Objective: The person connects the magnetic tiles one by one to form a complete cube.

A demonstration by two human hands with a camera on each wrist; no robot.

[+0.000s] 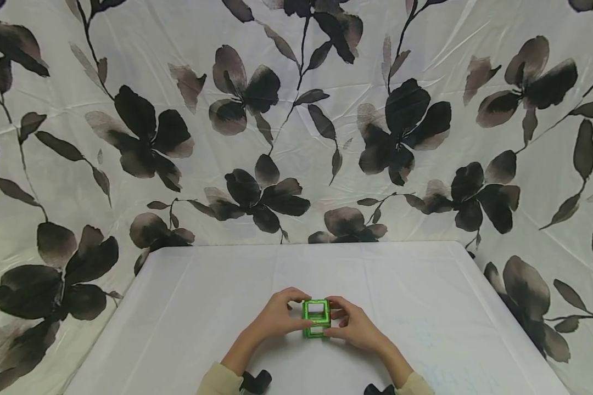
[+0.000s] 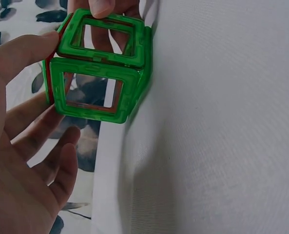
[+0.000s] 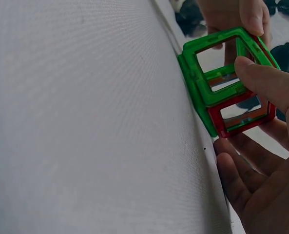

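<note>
A small cube of green and red magnetic tiles (image 1: 317,322) sits on the white table, near the middle of the head view. Each tile is a square frame with an open window. My left hand (image 1: 275,316) grips its left side, thumb on the near edge and index finger at the far edge. On the opposite side, my right hand (image 1: 359,327) holds the cube between thumb and fingers. A red tile (image 3: 216,119) shows below a green one in the right wrist view. In the left wrist view, green faces (image 2: 96,66) fill most of the cube's visible surface.
The white table (image 1: 197,296) spreads out around both hands, its far edge straight. Behind it hangs a pale cloth (image 1: 326,181) with dark flowers. Black straps or devices (image 1: 257,382) show at both wrists, beside light sleeves (image 1: 219,379).
</note>
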